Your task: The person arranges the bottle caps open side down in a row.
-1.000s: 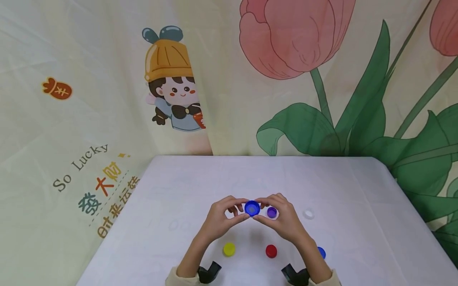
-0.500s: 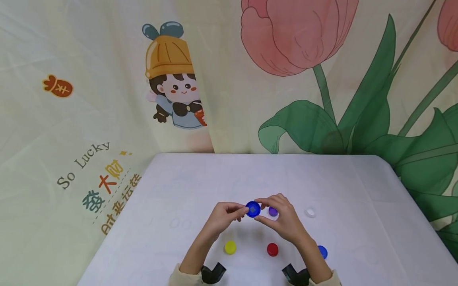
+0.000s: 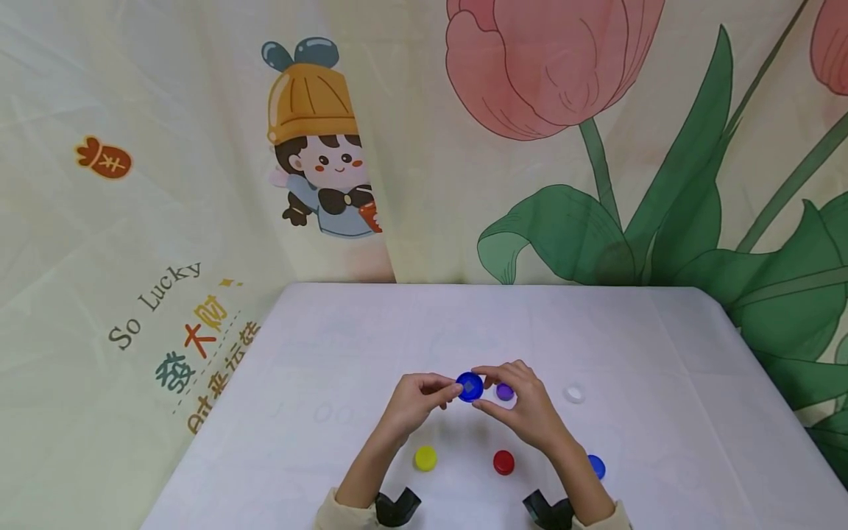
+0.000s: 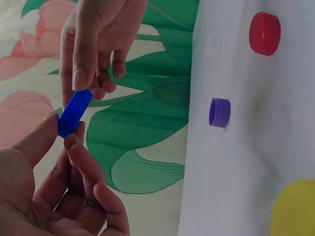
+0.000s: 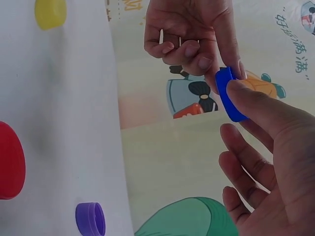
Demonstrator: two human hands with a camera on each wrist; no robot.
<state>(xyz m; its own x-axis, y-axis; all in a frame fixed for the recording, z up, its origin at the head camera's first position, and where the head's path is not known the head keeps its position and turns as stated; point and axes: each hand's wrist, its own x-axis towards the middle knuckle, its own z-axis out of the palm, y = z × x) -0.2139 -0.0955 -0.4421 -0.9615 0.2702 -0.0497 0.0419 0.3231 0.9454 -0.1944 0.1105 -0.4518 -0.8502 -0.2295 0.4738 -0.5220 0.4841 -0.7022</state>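
Observation:
A blue bottle cap [image 3: 470, 386] is held up above the table between both hands, its hollow side towards the head camera. My left hand [image 3: 414, 406] pinches its left edge between thumb and forefinger. From the other side my right hand [image 3: 526, 408] grips the rim, forefinger at the top and thumb at the bottom. Both wrist views show the cap edge-on, as a blue band [image 4: 75, 114]. Just behind the right fingers, a purple cap [image 3: 505, 391] lies on the table with its hollow side up.
Nearer the body lie a yellow cap [image 3: 425, 458] and a red cap [image 3: 503, 462]. Another blue cap [image 3: 598, 467] is partly hidden by the right forearm. A clear ring-like piece [image 3: 574, 394] rests to the right on the white table [image 3: 371, 324], before a printed cloth backdrop [image 3: 424, 147].
My left thumb and forefinger have come together, from spread around the cap's rim to pinching its left edge. The right hand keeps its grip. The loose caps stay put.

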